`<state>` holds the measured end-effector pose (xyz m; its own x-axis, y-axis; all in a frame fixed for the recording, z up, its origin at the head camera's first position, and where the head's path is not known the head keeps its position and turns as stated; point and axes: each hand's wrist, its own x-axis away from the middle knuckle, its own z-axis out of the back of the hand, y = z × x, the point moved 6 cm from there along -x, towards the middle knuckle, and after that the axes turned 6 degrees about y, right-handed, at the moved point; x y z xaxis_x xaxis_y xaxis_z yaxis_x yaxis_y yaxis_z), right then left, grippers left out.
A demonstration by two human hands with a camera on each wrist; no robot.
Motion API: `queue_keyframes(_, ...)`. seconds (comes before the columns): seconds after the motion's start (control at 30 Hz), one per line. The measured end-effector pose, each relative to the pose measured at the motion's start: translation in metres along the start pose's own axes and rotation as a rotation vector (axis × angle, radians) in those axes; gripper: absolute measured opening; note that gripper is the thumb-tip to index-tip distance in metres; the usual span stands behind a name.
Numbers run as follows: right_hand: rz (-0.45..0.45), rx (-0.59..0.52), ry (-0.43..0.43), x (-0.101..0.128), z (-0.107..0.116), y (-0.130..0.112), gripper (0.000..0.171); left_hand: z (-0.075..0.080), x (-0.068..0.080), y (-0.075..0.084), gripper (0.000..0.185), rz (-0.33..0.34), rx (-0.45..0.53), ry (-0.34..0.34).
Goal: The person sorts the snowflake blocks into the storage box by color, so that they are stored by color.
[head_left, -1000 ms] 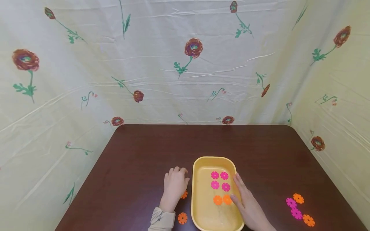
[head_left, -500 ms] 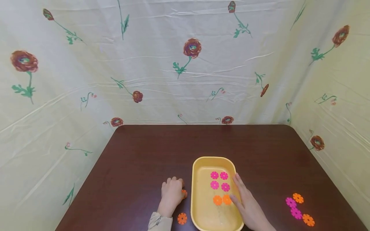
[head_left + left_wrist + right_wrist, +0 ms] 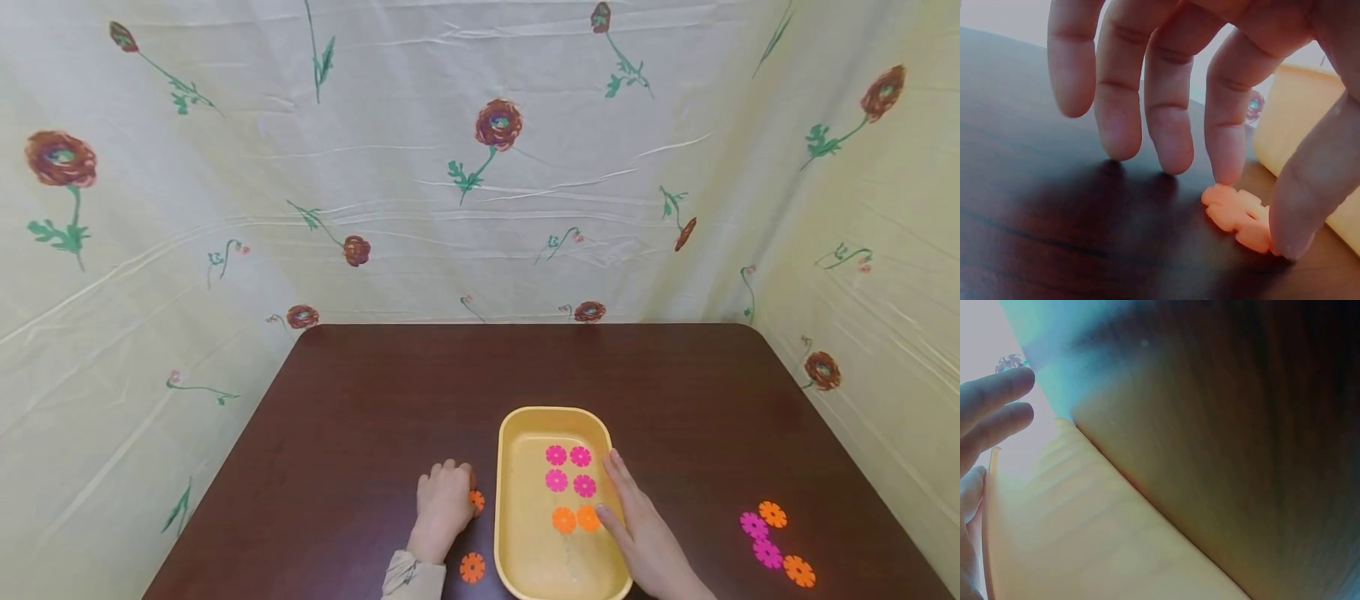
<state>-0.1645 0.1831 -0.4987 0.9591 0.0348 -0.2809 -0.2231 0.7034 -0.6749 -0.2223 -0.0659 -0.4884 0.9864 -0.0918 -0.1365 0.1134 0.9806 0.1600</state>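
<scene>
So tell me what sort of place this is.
Probably a small staged tabletop corner: a dark wooden table hemmed in by flower-printed sheets, with a yellow tray and snap-together flower pieces laid out.

Home-like booth: flowered cloth (image 3: 480, 167), table (image 3: 375, 400)

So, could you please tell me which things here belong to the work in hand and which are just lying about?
In the work:
- left hand, pinching an orange flower piece
- right hand, resting on the yellow tray
- pink and orange pieces in the tray

Lying about:
- orange piece near the sleeve
- four pieces at the right
- flowered cloth
</scene>
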Motion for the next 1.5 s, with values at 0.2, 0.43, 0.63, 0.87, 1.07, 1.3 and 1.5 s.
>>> queue_keyframes(0.2, 0.008, -0.004, 0.004, 0.001, -0.001, 0.001, 0.061, -0.001, -0.002, -0.002, 0.036, 0.009, 0.034, -0.044)
queue_keyframes(0.43, 0.008, 0.002, 0.007, 0.001, 0.000, 0.002, 0.061, 0.002, -0.003, -0.002, 0.035, -0.047, 0.121, -0.040)
queue_keyframes(0.63, -0.009, 0.000, -0.002, 0.001, 0.000, 0.003, 0.061, 0.005, -0.004, -0.002, 0.034, -0.083, 0.149, -0.016)
queue_keyframes(0.87, 0.002, 0.005, 0.005, 0.001, 0.000, 0.001, 0.060, 0.009, -0.011, -0.004, 0.023, -0.070, 0.173, -0.032)
queue_keyframes(1.07, 0.025, 0.001, 0.019, 0.001, 0.000, 0.000, 0.060, 0.025, -0.018, -0.009, 0.018, -0.030, 0.210, -0.046)
queue_keyframes(1.3, 0.025, 0.008, 0.020, 0.000, 0.001, 0.000, 0.060, 0.050, -0.026, -0.002, 0.015, -0.069, 0.282, -0.007)
queue_keyframes(1.5, 0.010, 0.003, 0.010, 0.000, 0.001, 0.000, 0.059, 0.065, -0.035, 0.015, 0.014, -0.114, 0.305, 0.004)
